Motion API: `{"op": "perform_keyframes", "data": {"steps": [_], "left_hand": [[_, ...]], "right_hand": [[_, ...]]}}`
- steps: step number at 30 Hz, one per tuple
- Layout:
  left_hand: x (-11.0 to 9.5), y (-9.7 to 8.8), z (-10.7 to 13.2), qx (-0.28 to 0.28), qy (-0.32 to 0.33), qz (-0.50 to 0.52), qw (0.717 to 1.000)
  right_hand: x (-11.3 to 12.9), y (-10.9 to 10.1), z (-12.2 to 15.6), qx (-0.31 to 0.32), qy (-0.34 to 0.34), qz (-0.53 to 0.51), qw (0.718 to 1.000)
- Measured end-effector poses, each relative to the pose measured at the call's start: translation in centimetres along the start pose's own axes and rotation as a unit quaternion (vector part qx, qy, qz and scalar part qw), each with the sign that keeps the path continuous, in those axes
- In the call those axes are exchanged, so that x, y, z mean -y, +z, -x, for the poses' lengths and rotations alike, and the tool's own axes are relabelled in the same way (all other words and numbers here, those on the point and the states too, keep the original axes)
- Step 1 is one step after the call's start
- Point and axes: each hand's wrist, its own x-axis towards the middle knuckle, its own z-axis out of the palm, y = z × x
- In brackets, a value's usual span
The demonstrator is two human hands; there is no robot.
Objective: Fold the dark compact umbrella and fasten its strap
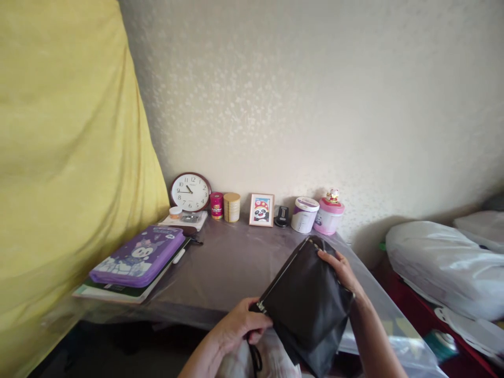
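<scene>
A patterned wall (pixel 315 94) backs the glossy table (pixel 228 262) — black bag (pixel 307 310) held nearer.

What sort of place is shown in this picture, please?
Probably a room in a home, at a table set against a patterned wall. The round clock, the framed panda picture and the purple cartoon case on the table suggest this.

PASS: middle of the grey-brown, plastic-covered desk (pixel 224 268) | LEFT: flat purple cartoon-printed case (pixel 137 257) on a thin green-and-white book (pixel 118 293) blocks (low, so a grip could go over) | BACK: narrow slot between ribbed yellow cylinder (pixel 232 209) and wood-framed panda picture (pixel 261 210) | FRONT RIGHT: soft black pouch (pixel 309 304) obstructs
</scene>
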Motion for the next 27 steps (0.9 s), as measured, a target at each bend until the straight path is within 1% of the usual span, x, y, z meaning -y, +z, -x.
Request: {"op": "perform_keyframes", "data": {"steps": [2, 3, 4, 7, 9, 11, 14, 16, 19, 21, 23, 25, 27], "left_hand": [[0.8, -1.9, -0.6, -0.024, -0.014, 0.0, 1.0], [1.1, -3.0, -0.8, -0.047, -0.017, -0.007, 0.999], [1.4, -4.1, -0.9, -0.071, -0.017, -0.023, 0.997], [1.8, -6.9, -0.9, -0.131, -0.019, -0.088, 0.987], [1.8, -8.3, -1.0, -0.172, -0.023, -0.119, 0.978], [1.9, -9.2, -1.0, -0.202, -0.028, -0.142, 0.969], [1.9, -9.8, -1.2, -0.241, -0.038, -0.197, 0.95], [1.9, -9.9, -1.2, -0.263, -0.02, -0.26, 0.929], [1.8, -9.8, -1.0, -0.29, 0.034, -0.377, 0.879], [1.7, -9.5, -0.8, -0.296, 0.036, -0.433, 0.851], [1.7, -9.2, -0.6, -0.292, 0.021, -0.455, 0.841], [1.7, -8.8, -0.7, -0.283, 0.018, -0.457, 0.843], [1.7, -8.3, -0.8, -0.277, 0.018, -0.468, 0.839]], "right_hand": [[-1.7, 1.0, -1.5, 0.04, 0.027, 0.004, 0.999], [-2.7, 1.6, -2.2, 0.06, 0.039, 0.006, 0.997], [-3.7, 2.2, -2.9, 0.077, 0.049, 0.007, 0.996], [-6.5, 4.0, -4.3, 0.135, 0.052, 0.001, 0.99], [-7.8, 4.8, -4.8, 0.15, 0.051, 0.01, 0.987], [-8.7, 5.0, -5.0, 0.158, 0.052, 0.025, 0.986], [-9.4, 4.5, -4.8, 0.177, 0.041, 0.045, 0.982], [-9.6, 3.8, -4.3, 0.191, 0.031, 0.063, 0.979], [-9.5, 2.9, -3.1, 0.201, 0.019, 0.106, 0.974], [-9.2, 2.2, -2.3, 0.204, -0.003, 0.142, 0.969], [-8.8, 1.6, -1.5, 0.209, -0.029, 0.177, 0.961], [-8.6, 1.1, -1.1, 0.211, -0.056, 0.214, 0.952], [-8.6, 0.7, -1.1, 0.204, -0.106, 0.26, 0.938]]}}
